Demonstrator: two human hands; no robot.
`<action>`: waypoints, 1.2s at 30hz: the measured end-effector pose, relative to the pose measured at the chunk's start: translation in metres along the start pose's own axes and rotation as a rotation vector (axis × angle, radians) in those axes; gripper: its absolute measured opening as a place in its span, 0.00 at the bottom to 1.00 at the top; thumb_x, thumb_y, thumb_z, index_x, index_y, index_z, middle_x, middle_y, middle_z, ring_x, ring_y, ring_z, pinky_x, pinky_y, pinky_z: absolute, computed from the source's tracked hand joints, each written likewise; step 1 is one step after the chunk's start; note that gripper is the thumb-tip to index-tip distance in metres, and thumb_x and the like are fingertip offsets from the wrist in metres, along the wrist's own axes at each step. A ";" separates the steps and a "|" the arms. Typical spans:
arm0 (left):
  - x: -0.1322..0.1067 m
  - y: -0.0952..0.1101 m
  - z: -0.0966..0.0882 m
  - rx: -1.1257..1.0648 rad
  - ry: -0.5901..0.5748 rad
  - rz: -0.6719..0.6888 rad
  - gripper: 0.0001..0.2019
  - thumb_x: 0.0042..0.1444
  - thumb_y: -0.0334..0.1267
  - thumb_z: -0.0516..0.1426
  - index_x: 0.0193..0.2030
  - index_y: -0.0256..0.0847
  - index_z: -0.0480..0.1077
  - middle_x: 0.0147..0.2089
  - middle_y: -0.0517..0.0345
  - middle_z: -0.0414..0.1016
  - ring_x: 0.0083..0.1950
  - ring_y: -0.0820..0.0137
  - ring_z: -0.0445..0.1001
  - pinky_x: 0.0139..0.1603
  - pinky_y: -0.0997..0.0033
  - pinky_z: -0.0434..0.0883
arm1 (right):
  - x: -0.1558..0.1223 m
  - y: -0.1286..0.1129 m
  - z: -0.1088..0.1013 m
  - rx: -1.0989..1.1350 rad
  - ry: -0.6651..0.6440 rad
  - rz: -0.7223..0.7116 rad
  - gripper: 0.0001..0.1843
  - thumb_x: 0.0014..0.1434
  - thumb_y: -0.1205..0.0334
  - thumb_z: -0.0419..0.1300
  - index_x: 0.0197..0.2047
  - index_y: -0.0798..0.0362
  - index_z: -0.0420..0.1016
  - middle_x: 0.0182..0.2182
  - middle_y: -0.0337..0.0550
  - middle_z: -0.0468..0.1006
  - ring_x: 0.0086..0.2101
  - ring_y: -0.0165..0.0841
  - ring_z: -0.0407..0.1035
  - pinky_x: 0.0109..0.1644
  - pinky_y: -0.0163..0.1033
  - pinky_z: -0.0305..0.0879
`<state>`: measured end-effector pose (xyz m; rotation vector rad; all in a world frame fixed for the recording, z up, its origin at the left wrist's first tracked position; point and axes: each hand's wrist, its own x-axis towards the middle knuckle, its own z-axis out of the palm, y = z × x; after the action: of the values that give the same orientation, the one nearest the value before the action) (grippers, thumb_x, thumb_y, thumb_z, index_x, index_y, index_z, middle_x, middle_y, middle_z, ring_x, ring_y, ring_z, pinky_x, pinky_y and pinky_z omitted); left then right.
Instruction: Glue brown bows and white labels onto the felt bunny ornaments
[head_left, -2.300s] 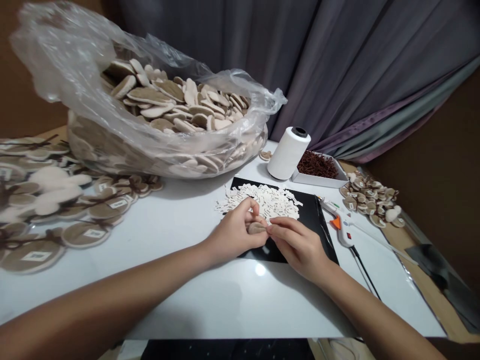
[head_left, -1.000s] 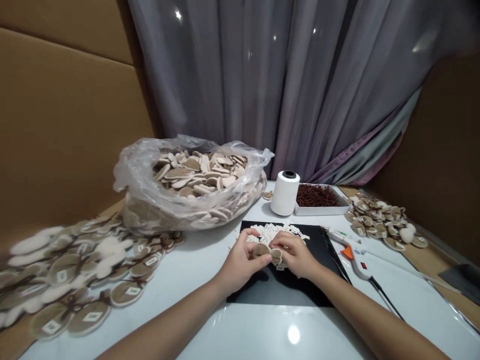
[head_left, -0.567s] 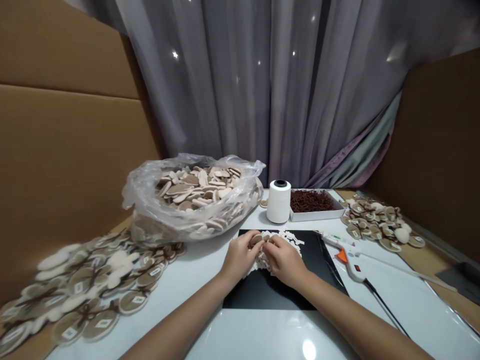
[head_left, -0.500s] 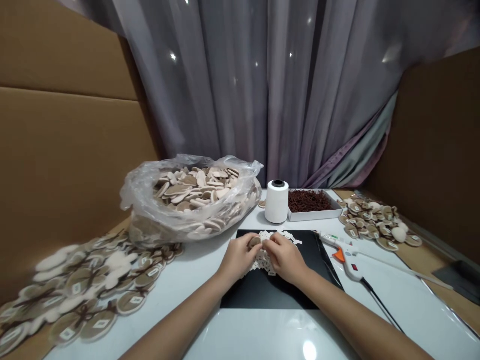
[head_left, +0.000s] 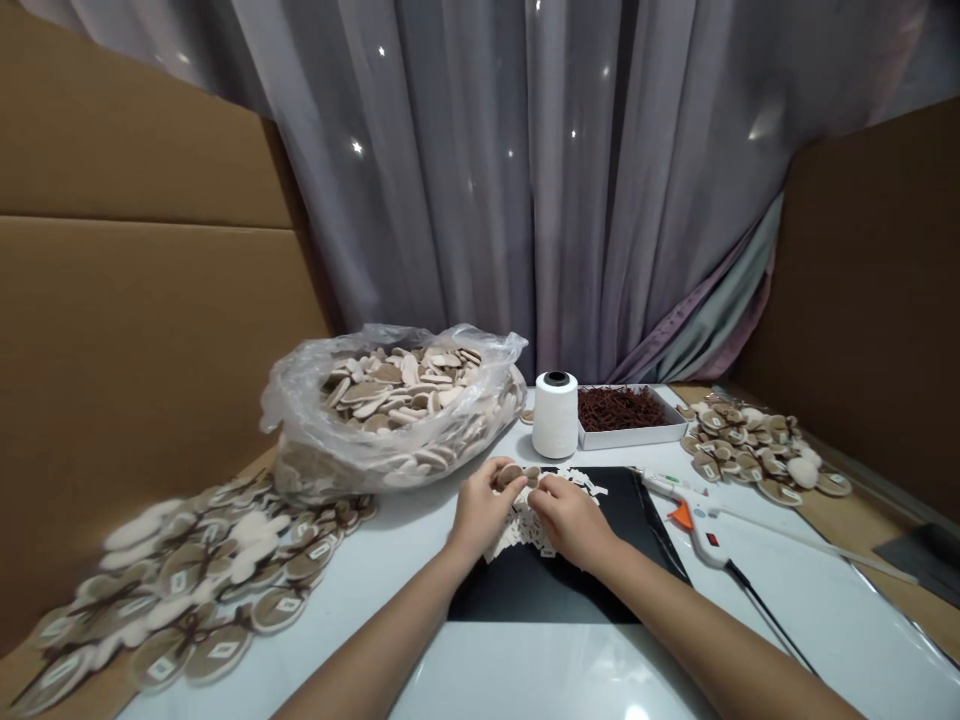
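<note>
Over the black mat (head_left: pixel 547 595), my left hand (head_left: pixel 478 512) pinches a small brown felt piece (head_left: pixel 513 474) with rounded lobes. My right hand (head_left: pixel 574 520) is closed at the right side of that piece, thumb and finger pressed together. Whatever sits between those right fingertips is too small to make out. Beneath and between both hands lies a heap of small white paper labels (head_left: pixel 523 532), partly covered by my fingers.
A plastic bag (head_left: pixel 300 440) of felt pieces stands back left. Labelled felt pieces with brown bows (head_left: pixel 180 580) spread at left; another pile (head_left: pixel 739 450) lies right. Behind the mat are a white thread cone (head_left: pixel 556 420) and a tray of brown bows (head_left: pixel 630 436). A glue gun (head_left: pixel 705 530) lies right.
The view has tilted slightly, so the scene sits lower. The felt piece now shows more plainly above my fingers; my right hand stays close beside it.
</note>
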<state>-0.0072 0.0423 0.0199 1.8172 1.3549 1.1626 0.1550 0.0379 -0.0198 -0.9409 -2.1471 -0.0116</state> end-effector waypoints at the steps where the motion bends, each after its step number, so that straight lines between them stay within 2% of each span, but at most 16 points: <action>1: -0.002 0.000 0.002 0.028 -0.005 0.019 0.07 0.53 0.39 0.56 0.37 0.40 0.68 0.34 0.56 0.71 0.37 0.65 0.68 0.40 0.68 0.63 | 0.000 -0.001 -0.001 -0.021 0.004 -0.003 0.09 0.57 0.73 0.51 0.28 0.53 0.68 0.28 0.42 0.67 0.28 0.33 0.59 0.31 0.35 0.53; 5: -0.014 0.000 0.008 0.083 -0.126 0.078 0.01 0.50 0.33 0.57 0.31 0.42 0.69 0.31 0.56 0.72 0.39 0.62 0.69 0.42 0.66 0.62 | 0.000 0.004 -0.009 -0.065 0.005 -0.016 0.10 0.56 0.73 0.50 0.28 0.53 0.68 0.28 0.43 0.67 0.29 0.33 0.58 0.33 0.36 0.52; 8: -0.021 0.002 0.008 0.033 -0.280 0.050 0.08 0.49 0.33 0.58 0.37 0.44 0.65 0.26 0.63 0.70 0.31 0.67 0.68 0.34 0.70 0.62 | -0.001 0.012 -0.012 -0.058 -0.015 -0.015 0.10 0.58 0.73 0.50 0.29 0.53 0.68 0.28 0.42 0.66 0.30 0.33 0.59 0.34 0.35 0.53; 11: -0.021 0.001 0.006 -0.193 -0.384 -0.071 0.16 0.50 0.36 0.59 0.43 0.45 0.55 0.22 0.71 0.63 0.23 0.74 0.62 0.27 0.76 0.57 | -0.002 0.019 -0.011 -0.036 -0.031 0.010 0.09 0.60 0.71 0.48 0.31 0.53 0.67 0.30 0.41 0.66 0.31 0.33 0.60 0.34 0.35 0.55; 13: -0.018 -0.001 0.005 -0.376 -0.351 -0.148 0.20 0.50 0.39 0.60 0.42 0.45 0.51 0.21 0.74 0.61 0.21 0.77 0.59 0.25 0.78 0.55 | -0.003 0.021 -0.009 -0.028 -0.038 0.028 0.09 0.61 0.72 0.47 0.33 0.54 0.66 0.31 0.42 0.66 0.31 0.32 0.60 0.34 0.34 0.56; 16: -0.013 -0.007 0.005 -0.487 -0.152 -0.176 0.22 0.49 0.42 0.61 0.41 0.45 0.49 0.23 0.72 0.62 0.21 0.78 0.61 0.26 0.78 0.58 | -0.004 0.017 -0.005 -0.028 -0.070 0.006 0.09 0.61 0.72 0.48 0.33 0.53 0.66 0.32 0.42 0.67 0.31 0.33 0.61 0.34 0.35 0.56; 19: -0.009 -0.013 0.008 -0.450 0.026 -0.161 0.20 0.50 0.44 0.60 0.40 0.44 0.50 0.24 0.69 0.65 0.24 0.76 0.63 0.28 0.77 0.59 | -0.004 0.007 -0.001 -0.047 -0.102 -0.046 0.09 0.60 0.71 0.49 0.31 0.53 0.66 0.30 0.42 0.68 0.31 0.33 0.59 0.34 0.36 0.54; 22: -0.010 -0.014 0.010 -0.283 0.088 -0.111 0.15 0.51 0.42 0.59 0.40 0.43 0.57 0.26 0.66 0.68 0.27 0.73 0.65 0.30 0.76 0.60 | -0.003 -0.002 -0.001 -0.058 -0.104 -0.053 0.10 0.61 0.71 0.48 0.30 0.53 0.67 0.28 0.43 0.67 0.30 0.34 0.58 0.34 0.37 0.53; 24: -0.012 -0.012 0.010 -0.046 0.083 -0.015 0.10 0.53 0.40 0.57 0.40 0.42 0.62 0.31 0.61 0.72 0.31 0.70 0.69 0.34 0.73 0.62 | -0.002 -0.004 -0.003 -0.047 -0.095 -0.034 0.11 0.60 0.70 0.48 0.30 0.53 0.67 0.29 0.44 0.66 0.30 0.35 0.58 0.34 0.38 0.53; 26: -0.016 -0.008 0.010 0.128 0.030 0.072 0.07 0.54 0.37 0.55 0.40 0.42 0.66 0.35 0.58 0.73 0.35 0.67 0.71 0.36 0.71 0.63 | -0.002 -0.002 -0.007 -0.022 -0.088 -0.007 0.10 0.60 0.70 0.48 0.31 0.54 0.67 0.30 0.44 0.66 0.31 0.35 0.59 0.35 0.38 0.55; 28: -0.019 -0.004 0.009 0.151 -0.051 0.114 0.06 0.54 0.35 0.54 0.39 0.43 0.68 0.35 0.58 0.74 0.35 0.67 0.71 0.37 0.71 0.63 | -0.002 0.001 -0.009 0.009 -0.085 0.021 0.09 0.60 0.71 0.47 0.32 0.54 0.66 0.31 0.44 0.65 0.32 0.34 0.60 0.36 0.37 0.57; 32: -0.022 0.000 0.008 0.160 -0.185 0.154 0.06 0.52 0.33 0.55 0.38 0.44 0.70 0.29 0.63 0.73 0.30 0.70 0.70 0.31 0.74 0.62 | -0.001 0.006 -0.011 0.053 -0.089 0.058 0.09 0.60 0.71 0.47 0.31 0.54 0.66 0.31 0.43 0.64 0.33 0.34 0.60 0.37 0.37 0.58; 36: -0.021 -0.002 0.009 0.217 -0.169 0.158 0.05 0.51 0.33 0.53 0.34 0.43 0.69 0.28 0.63 0.71 0.29 0.70 0.69 0.31 0.74 0.61 | 0.001 0.004 -0.015 0.070 -0.092 0.073 0.10 0.61 0.69 0.48 0.30 0.54 0.67 0.29 0.42 0.64 0.32 0.34 0.60 0.36 0.38 0.58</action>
<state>-0.0018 0.0237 0.0076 2.1581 1.2998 0.9432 0.1669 0.0371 -0.0099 -0.9954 -2.1808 0.1452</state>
